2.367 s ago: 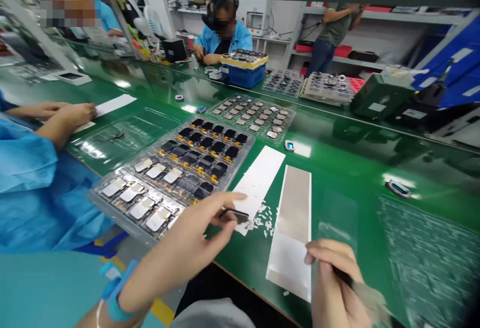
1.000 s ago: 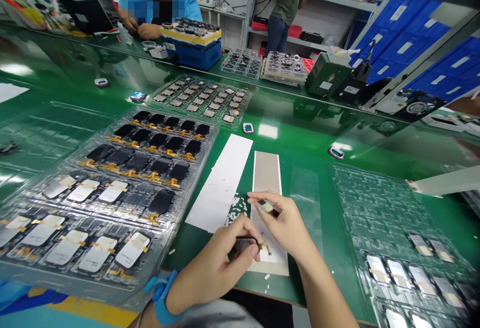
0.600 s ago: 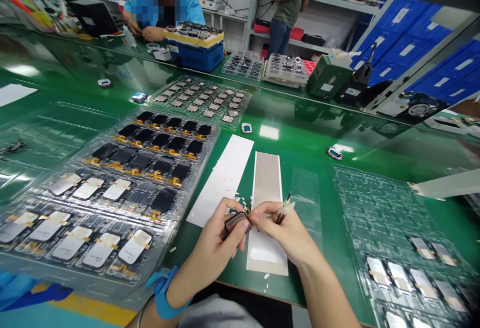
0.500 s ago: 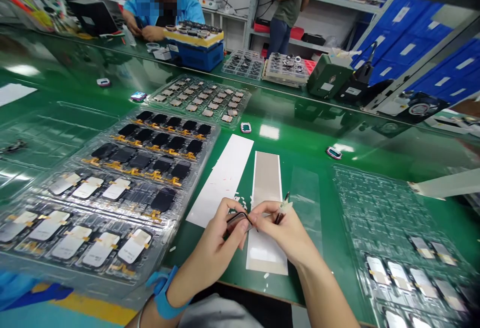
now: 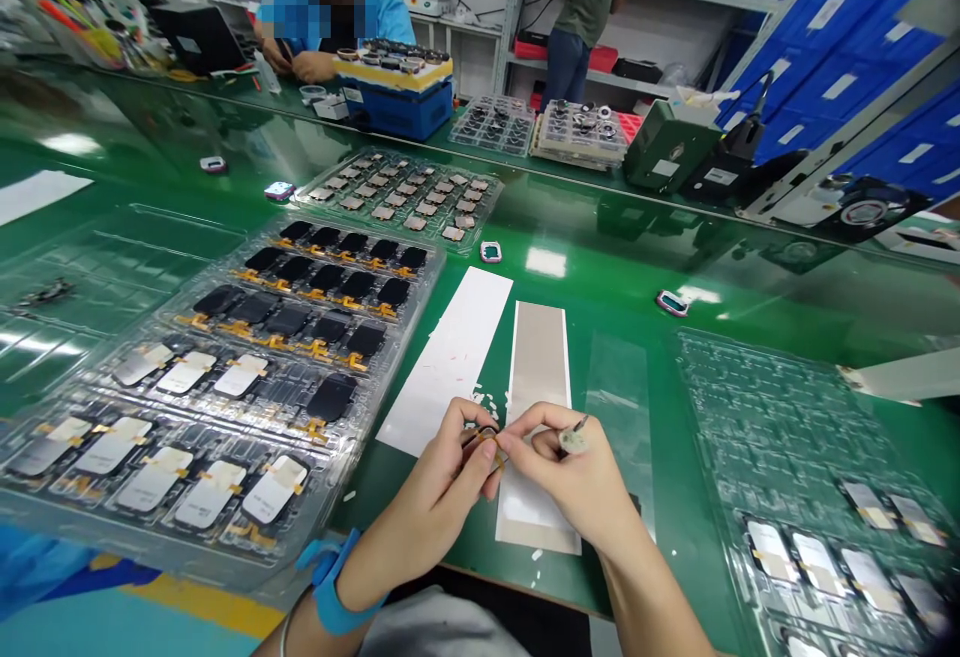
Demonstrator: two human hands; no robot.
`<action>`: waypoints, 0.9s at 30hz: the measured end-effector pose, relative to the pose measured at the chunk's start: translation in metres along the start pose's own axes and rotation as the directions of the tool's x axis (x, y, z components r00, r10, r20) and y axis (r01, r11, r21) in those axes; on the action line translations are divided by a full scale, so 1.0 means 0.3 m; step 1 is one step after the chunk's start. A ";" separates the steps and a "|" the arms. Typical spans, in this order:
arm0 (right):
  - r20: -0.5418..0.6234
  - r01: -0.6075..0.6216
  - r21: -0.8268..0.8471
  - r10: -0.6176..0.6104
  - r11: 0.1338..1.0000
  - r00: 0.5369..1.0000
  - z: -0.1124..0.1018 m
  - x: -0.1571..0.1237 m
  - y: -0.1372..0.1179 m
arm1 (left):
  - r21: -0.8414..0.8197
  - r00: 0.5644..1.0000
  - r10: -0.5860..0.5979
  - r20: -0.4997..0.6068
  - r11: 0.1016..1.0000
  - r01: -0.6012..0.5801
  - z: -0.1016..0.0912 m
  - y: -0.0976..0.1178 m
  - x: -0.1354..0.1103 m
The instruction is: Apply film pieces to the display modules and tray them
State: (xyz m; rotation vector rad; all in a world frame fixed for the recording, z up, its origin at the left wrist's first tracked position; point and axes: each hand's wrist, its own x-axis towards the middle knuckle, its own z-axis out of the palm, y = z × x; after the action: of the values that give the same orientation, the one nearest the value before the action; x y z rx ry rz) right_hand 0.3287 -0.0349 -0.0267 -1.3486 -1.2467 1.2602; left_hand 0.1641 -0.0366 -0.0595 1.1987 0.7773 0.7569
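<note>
My left hand (image 5: 429,502) is closed around a small watch-sized display panel (image 5: 480,447) with a dark rim and an orange-brown flex strip. Thumb and forefinger of my right hand (image 5: 574,472) pinch at the panel's right edge; what lies between the fingertips is too small to make out. Tucked in the curled fingers of that same hand is a slim dark tool (image 5: 580,423), possibly tweezers, with something pale around it. Beneath my hands lies a beige adhesive sheet with white edges (image 5: 541,357). To its left is a white paper strip (image 5: 450,357), with small white scraps (image 5: 491,402) between.
A clear tray of display panels (image 5: 405,337) stands at left, another clear tray (image 5: 765,417) at right. Farther back are a tray of small parts (image 5: 405,199) and a watch-like frame (image 5: 490,252). Two people (image 5: 390,12) are beyond the bench.
The panel has turned in my left hand, showing more orange-brown flex now. My right fingers have curled in more, and the slim tool has tilted. The view has shifted slightly.
</note>
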 end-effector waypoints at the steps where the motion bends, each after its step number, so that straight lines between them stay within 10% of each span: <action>1: 0.001 -0.003 0.002 0.003 1.000 1.000 0.001 0.000 -0.001 | 0.000 1.000 -0.002 0.002 1.000 0.002 0.000 0.000 0.001; 17: 0.014 0.031 0.012 -0.032 0.999 0.999 -0.001 -0.007 0.014 | 0.051 0.999 -0.041 0.017 0.998 0.040 -0.006 0.007 0.006; 22: -0.237 0.252 -0.124 -0.275 0.960 0.932 -0.088 -0.121 0.050 | 0.278 0.992 -0.011 0.128 0.960 -0.025 0.005 0.032 -0.008; 27: -0.375 0.216 -0.193 -0.275 0.957 0.885 -0.129 -0.303 0.125 | 0.608 0.933 -0.037 0.357 0.768 -0.202 0.042 0.061 -0.052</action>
State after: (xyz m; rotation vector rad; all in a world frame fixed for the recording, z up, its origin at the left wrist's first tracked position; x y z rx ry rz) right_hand 0.3726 -0.1281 -0.0502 -1.4118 -1.1873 0.6819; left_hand 0.1647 -0.0525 -0.0376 1.9419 0.6988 0.3170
